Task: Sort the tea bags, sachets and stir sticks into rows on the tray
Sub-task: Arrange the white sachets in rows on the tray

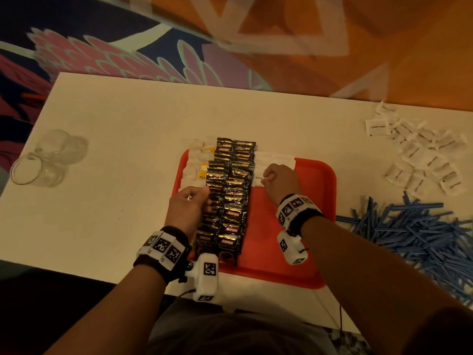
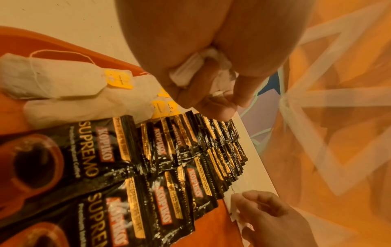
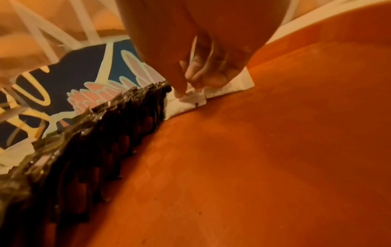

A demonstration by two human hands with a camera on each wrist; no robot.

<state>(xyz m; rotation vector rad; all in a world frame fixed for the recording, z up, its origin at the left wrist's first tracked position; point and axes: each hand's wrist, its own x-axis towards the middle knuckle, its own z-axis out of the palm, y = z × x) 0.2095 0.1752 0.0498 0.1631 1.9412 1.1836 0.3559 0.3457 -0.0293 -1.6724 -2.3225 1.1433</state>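
A red tray (image 1: 307, 226) sits at the table's near edge. Black Kopiko coffee sachets (image 1: 230, 196) run down it in two overlapping columns. Tea bags (image 1: 197, 165) with yellow tags lie to their left, and a short row of white sachets (image 1: 276, 160) to their right. My left hand (image 1: 204, 198) rests at the left edge of the coffee row, with its fingers curled round a few white sachets (image 2: 201, 70). My right hand (image 1: 268, 178) pinches one white sachet (image 3: 211, 93) down on the tray beside the coffee row (image 3: 95, 133).
A loose heap of white sachets (image 1: 419, 155) lies on the table at the back right. A big pile of blue stir sticks (image 1: 422, 239) is at the right, beside the tray. Clear glass jars (image 1: 48, 160) stand at the left. The tray's right half (image 3: 275, 150) is bare.
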